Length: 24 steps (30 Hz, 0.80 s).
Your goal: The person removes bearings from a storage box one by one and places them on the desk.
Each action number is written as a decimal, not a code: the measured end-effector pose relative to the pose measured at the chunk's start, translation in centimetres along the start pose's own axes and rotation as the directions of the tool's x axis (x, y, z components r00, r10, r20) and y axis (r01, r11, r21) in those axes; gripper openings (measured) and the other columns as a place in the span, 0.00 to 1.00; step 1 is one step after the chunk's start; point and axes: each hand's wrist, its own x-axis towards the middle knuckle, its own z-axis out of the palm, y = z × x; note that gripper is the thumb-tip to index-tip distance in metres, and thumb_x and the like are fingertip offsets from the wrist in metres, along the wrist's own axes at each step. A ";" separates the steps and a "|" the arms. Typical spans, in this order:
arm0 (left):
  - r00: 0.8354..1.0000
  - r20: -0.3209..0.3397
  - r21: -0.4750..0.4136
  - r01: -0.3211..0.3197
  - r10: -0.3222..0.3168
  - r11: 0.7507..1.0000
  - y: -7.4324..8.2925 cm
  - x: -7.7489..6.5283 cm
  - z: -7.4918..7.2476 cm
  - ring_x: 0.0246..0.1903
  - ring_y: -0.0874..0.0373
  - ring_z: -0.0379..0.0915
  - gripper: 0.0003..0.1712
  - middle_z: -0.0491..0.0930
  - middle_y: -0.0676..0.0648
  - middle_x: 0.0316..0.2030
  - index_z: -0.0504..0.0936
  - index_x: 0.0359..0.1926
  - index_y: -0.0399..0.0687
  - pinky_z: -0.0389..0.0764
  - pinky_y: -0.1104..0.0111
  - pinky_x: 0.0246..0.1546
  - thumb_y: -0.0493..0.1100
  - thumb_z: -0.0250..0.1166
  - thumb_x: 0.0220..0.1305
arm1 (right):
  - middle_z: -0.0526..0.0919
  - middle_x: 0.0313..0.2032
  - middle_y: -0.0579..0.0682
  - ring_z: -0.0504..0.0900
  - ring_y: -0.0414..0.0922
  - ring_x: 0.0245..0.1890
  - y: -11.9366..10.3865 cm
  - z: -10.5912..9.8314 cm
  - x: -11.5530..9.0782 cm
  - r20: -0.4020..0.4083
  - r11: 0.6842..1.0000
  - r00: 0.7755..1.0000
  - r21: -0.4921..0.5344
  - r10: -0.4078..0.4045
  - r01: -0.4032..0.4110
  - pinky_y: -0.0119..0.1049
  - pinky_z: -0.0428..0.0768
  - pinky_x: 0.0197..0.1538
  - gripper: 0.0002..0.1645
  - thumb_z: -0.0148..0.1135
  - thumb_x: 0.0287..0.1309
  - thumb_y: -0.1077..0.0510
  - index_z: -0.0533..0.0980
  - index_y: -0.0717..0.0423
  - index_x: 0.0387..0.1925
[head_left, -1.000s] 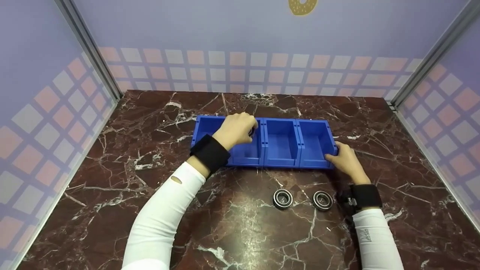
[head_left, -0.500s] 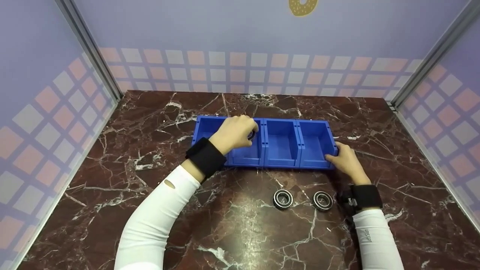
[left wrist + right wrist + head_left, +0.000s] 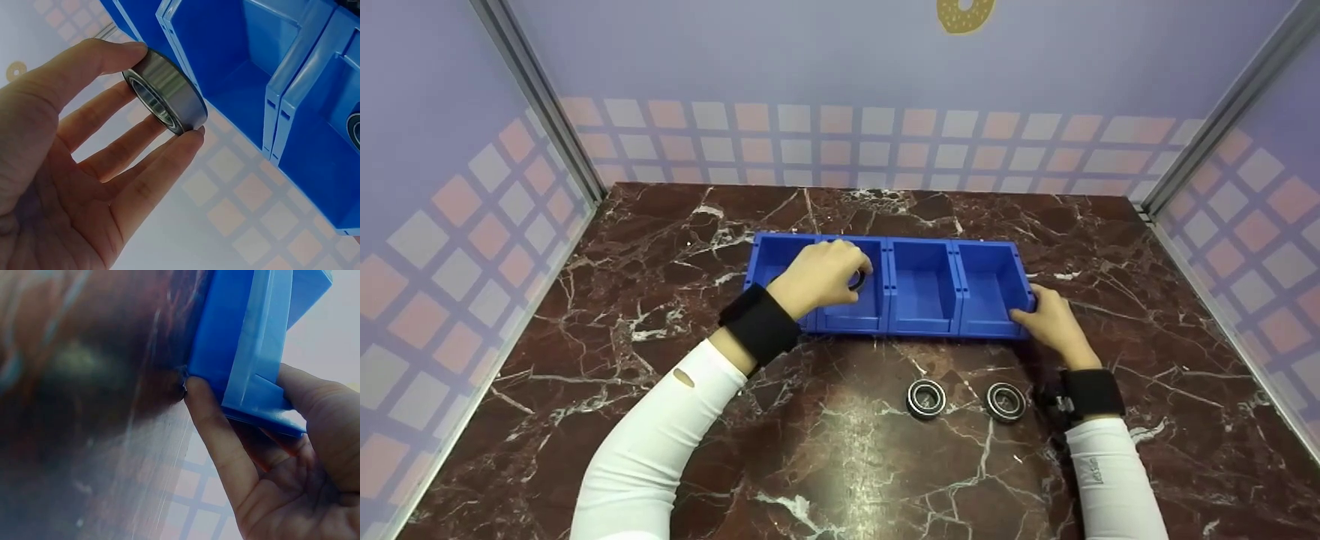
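My left hand (image 3: 823,276) pinches a ball bearing (image 3: 166,93) between thumb and fingertips. In the head view it is above the left part of a row of blue bins (image 3: 922,326); there the hand covers most of the bearing (image 3: 857,281). My right hand (image 3: 1051,321) grips the right end wall of the row, also seen in the right wrist view, where fingers and thumb lie round the blue plastic (image 3: 256,391). Part of another bearing (image 3: 354,130) shows inside a bin at the right edge of the left wrist view.
Two bearings lie on the dark marbled table (image 3: 810,457) in front of the bins: one bearing (image 3: 925,398) nearer the middle, one bearing (image 3: 1005,402) closer to the right forearm. Tiled-pattern panels (image 3: 877,142) enclose the table at the back and sides.
My left hand has shifted a little to the left and toward me, still holding the bearing. My right hand, the bins and the two bearings on the table stay put.
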 end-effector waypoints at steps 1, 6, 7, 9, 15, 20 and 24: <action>1.000 -0.002 -0.004 -0.003 0.003 1.000 0.0 -0.1 0.0 0.54 0.45 0.83 0.20 0.87 0.42 0.54 0.87 0.55 0.46 0.84 0.53 0.53 0.39 0.71 0.60 | 0.85 0.45 0.74 0.86 0.60 0.42 0.0 0.0 0.0 -0.001 1.000 1.000 0.000 -0.001 0.001 0.44 0.81 0.44 0.28 0.64 0.58 0.63 0.74 0.75 0.57; 1.000 0.004 -0.012 -0.013 0.013 1.000 0.3 -0.6 0.0 0.55 0.45 0.82 0.20 0.86 0.43 0.54 0.87 0.54 0.46 0.84 0.53 0.53 0.39 0.71 0.60 | 0.85 0.45 0.74 0.86 0.60 0.42 0.1 0.0 0.0 -0.004 1.000 1.000 0.001 -0.005 0.005 0.45 0.81 0.45 0.28 0.65 0.58 0.64 0.74 0.76 0.57; 1.000 0.006 -0.011 -0.013 0.014 1.000 0.3 -0.7 0.0 0.56 0.45 0.82 0.20 0.86 0.43 0.54 0.87 0.55 0.47 0.84 0.53 0.53 0.39 0.71 0.60 | 0.85 0.45 0.74 0.86 0.60 0.42 0.1 0.0 0.0 -0.004 1.000 1.000 0.001 -0.005 0.005 0.45 0.81 0.45 0.28 0.65 0.58 0.64 0.74 0.76 0.58; 1.000 0.013 -0.011 -0.014 0.014 1.000 0.4 -0.9 0.0 0.56 0.45 0.81 0.20 0.86 0.42 0.54 0.87 0.55 0.47 0.84 0.53 0.54 0.40 0.71 0.61 | 0.85 0.46 0.74 0.86 0.61 0.42 0.1 0.0 0.0 -0.003 1.000 1.000 0.002 -0.006 0.006 0.45 0.81 0.45 0.28 0.65 0.58 0.63 0.74 0.76 0.58; 0.999 0.035 0.000 -0.009 0.009 1.000 0.5 -1.2 0.1 0.58 0.45 0.81 0.22 0.85 0.43 0.55 0.86 0.57 0.48 0.83 0.52 0.56 0.41 0.71 0.60 | 0.85 0.46 0.75 0.86 0.61 0.43 0.1 0.0 0.0 -0.001 1.000 1.000 0.002 -0.004 0.004 0.45 0.81 0.45 0.27 0.64 0.58 0.63 0.74 0.76 0.57; 0.999 0.049 -0.001 -0.014 0.014 1.000 0.5 -1.6 0.4 0.56 0.44 0.82 0.22 0.85 0.43 0.55 0.86 0.57 0.49 0.84 0.51 0.54 0.41 0.71 0.60 | 0.85 0.46 0.75 0.86 0.63 0.44 0.1 0.0 0.0 0.001 1.000 1.000 -0.003 -0.010 0.010 0.49 0.82 0.47 0.27 0.64 0.58 0.64 0.74 0.76 0.57; 0.999 0.036 -0.014 -0.029 0.029 0.999 0.5 -2.1 0.6 0.53 0.45 0.82 0.22 0.86 0.42 0.53 0.86 0.56 0.49 0.84 0.51 0.51 0.40 0.71 0.60 | 0.84 0.48 0.75 0.86 0.63 0.45 0.0 0.0 0.0 0.004 1.000 1.000 -0.007 -0.012 0.012 0.51 0.82 0.48 0.29 0.63 0.58 0.64 0.73 0.76 0.59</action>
